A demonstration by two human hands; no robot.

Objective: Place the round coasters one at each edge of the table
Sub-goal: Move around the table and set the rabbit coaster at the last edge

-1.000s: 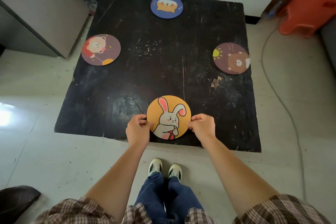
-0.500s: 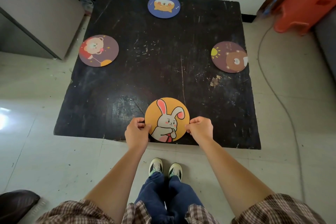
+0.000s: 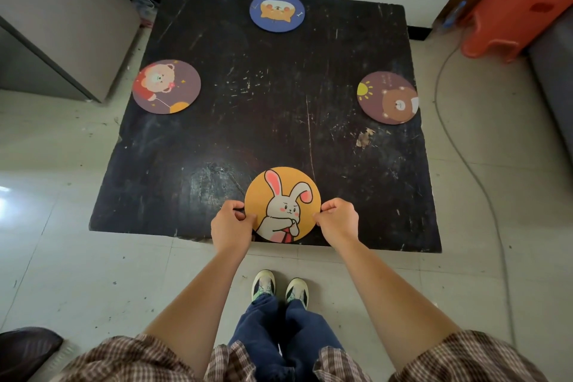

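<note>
A low black square table [image 3: 266,121] carries several round coasters. An orange rabbit coaster [image 3: 282,203] lies flat at the near edge. My left hand [image 3: 231,225] pinches its left rim and my right hand [image 3: 338,220] pinches its right rim. A blue coaster [image 3: 277,11] sits at the far edge. A purple bear coaster [image 3: 166,86] lies at the left edge. At the right edge rests a brown bear coaster [image 3: 387,98].
A grey cabinet [image 3: 59,18] stands left of the table. An orange plastic stool [image 3: 514,6] sits at the far right, with a grey cable [image 3: 465,164] trailing over the floor. My shoes [image 3: 279,288] are just before the near edge. A dark object [image 3: 24,350] lies bottom left.
Both hands stay pinched on the rabbit coaster, which has barely shifted at the near edge. The camera view has tilted slightly.
</note>
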